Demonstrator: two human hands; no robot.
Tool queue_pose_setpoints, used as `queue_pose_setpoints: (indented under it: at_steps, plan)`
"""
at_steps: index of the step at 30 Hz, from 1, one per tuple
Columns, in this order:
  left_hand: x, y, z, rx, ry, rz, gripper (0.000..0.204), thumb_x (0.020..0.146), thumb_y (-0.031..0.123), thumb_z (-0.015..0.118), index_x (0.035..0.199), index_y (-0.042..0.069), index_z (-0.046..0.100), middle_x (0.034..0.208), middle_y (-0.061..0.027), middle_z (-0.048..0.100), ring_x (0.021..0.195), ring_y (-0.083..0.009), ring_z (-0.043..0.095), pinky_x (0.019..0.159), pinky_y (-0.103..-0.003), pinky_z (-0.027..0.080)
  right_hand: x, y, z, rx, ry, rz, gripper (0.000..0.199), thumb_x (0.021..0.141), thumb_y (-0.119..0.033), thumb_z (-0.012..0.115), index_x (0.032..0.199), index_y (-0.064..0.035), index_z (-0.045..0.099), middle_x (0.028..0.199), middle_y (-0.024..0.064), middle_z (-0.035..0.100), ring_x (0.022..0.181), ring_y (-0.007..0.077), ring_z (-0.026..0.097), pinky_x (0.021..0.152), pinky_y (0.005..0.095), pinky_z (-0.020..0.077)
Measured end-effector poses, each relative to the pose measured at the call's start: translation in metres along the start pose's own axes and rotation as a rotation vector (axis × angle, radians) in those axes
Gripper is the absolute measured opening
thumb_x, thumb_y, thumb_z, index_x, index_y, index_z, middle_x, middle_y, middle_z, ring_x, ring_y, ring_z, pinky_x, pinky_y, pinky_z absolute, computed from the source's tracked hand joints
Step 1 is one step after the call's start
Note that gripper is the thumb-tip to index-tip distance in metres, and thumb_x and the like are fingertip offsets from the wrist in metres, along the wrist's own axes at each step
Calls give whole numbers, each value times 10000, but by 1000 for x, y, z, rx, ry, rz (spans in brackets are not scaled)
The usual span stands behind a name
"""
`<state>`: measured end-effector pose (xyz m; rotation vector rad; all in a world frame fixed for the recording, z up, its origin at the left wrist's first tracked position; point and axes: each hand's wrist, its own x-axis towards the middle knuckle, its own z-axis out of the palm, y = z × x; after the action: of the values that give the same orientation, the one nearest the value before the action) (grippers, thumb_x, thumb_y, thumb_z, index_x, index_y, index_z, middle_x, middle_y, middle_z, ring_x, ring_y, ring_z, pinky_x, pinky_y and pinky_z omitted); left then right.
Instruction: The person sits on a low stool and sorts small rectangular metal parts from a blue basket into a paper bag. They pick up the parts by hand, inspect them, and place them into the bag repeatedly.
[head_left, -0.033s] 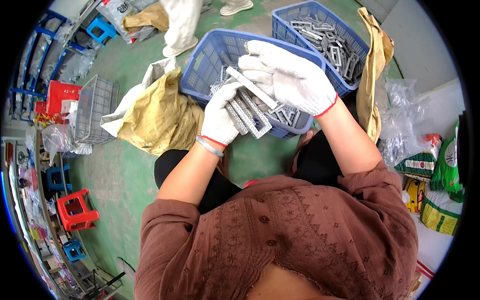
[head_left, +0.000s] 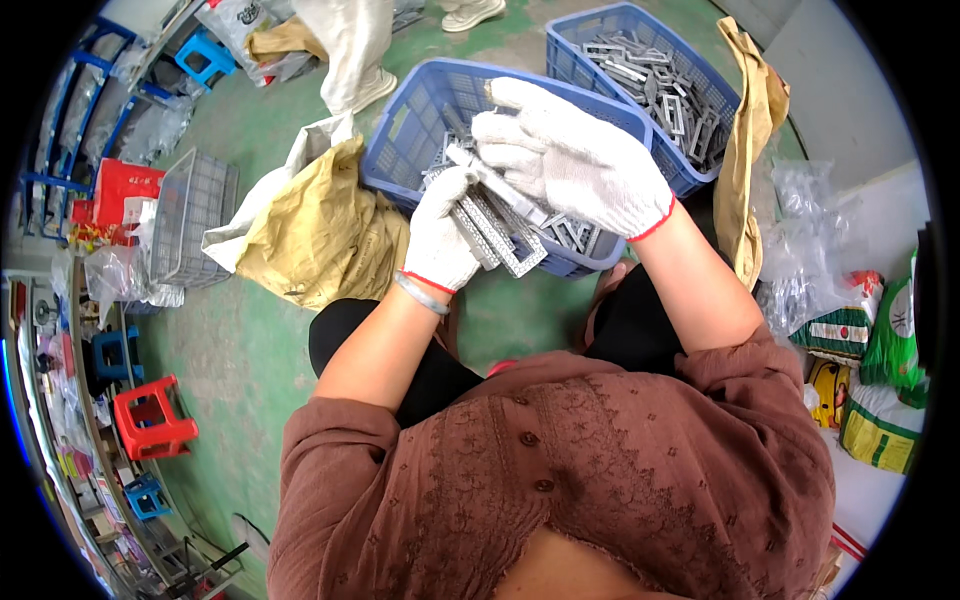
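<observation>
Grey open-centred rectangular frames (head_left: 483, 232), textured faces, bundled lengthwise, slanting in left grip (head_left: 442, 230), pale bar (head_left: 507, 190) alongside

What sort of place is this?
Probably a small workshop or factory floor: two blue plastic crates hold many grey frame-shaped parts, the gloved left hand grips a few more, and the green floor looks worn.

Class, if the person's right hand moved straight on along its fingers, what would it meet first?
The right hand would probably meet the far left corner of the nearer blue basket, though depth is unclear: it may clear the rim.
</observation>
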<state>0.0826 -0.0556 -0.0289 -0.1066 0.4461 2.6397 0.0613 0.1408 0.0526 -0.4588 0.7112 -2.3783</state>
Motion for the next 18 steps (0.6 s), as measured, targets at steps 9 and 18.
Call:
queue_pose_setpoints:
  at_steps: [9,18]
  plan:
    - [1,5,9,-26,11,-3,407,1038,292,504,1351,35,533,1185,-216,648,1059,-359,659,938,-576,542,-8,-15,4,-480,63,-200,535,973,-230,639,1417,30,491,1344,137,604,1195,185,593,1003,317,485]
    - [-2,14,12,78,-45,174,435,1007,282,551,1355,20,533,1221,-230,629,1135,-374,623,974,-540,525,-11,30,-1,-845,197,225,598,982,-320,601,1502,-77,434,1098,49,641,825,77,565,692,241,500]
